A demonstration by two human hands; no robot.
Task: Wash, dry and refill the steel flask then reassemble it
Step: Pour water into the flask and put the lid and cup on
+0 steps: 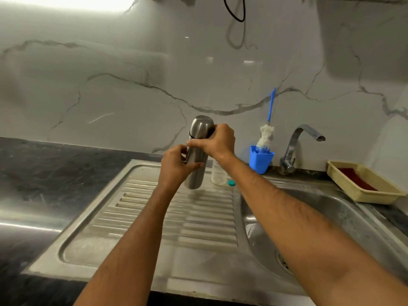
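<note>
Head view: both hands [176, 166] on flask [197, 151].

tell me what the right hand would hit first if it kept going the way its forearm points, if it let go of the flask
Probably the marble wall. The right hand reaches up and left along its forearm, past the flask; only wall shows beyond, though depth is hard to judge.

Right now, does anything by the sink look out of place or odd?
Only a small thing: a teal cap lies loose on the draining board beside an open, lidless clear jar. Nothing looks spilled or damaged.
</note>
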